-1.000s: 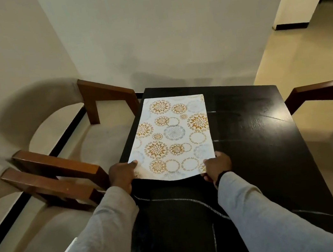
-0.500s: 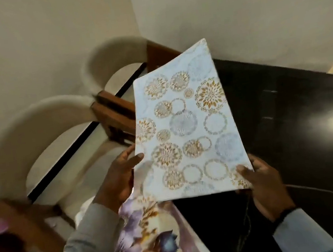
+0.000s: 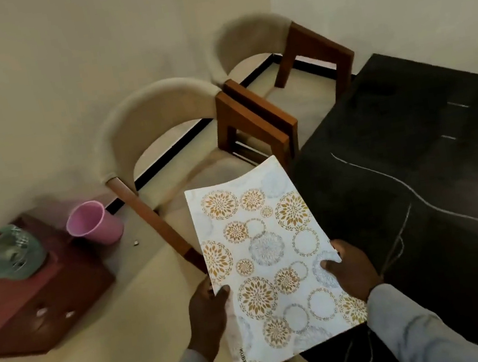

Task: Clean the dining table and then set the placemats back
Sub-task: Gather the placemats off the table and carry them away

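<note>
**Placemat lifted off table, held in both hands**

Person stands at the corner of the black dining table point(image 3: 418, 185), holding a floral placemat point(image 3: 267, 257) in the air, over the table's left edge and the floor beside it. Mat is tilted, far end up, slightly bowed. No contact with the tabletop that I can see.

Left hand point(image 3: 207, 309) pinches the mat's left edge near the lower corner, thumb on top, fingers hidden underneath. Right hand point(image 3: 350, 269) grips the right edge, thumb over the printed face, fingers curled behind. Both grips sit in the near half of the mat, so the far half sticks out unsupported past the hands, toward the nearer chair point(image 3: 170, 147).

Risks, my read: the mat is thin and flexible, edge pinches are shallow, so a quick swing could flop the free end or slip it out of the left pinch. The far corner is near the chair's wooden arm and could catch on it. Table shows pale streak marks, probably not yet wiped; putting the mat back now would cover the dirt.

Off to the left, a pink cup point(image 3: 92, 223) lies beside a low red-brown cabinet point(image 3: 33, 304).
</note>
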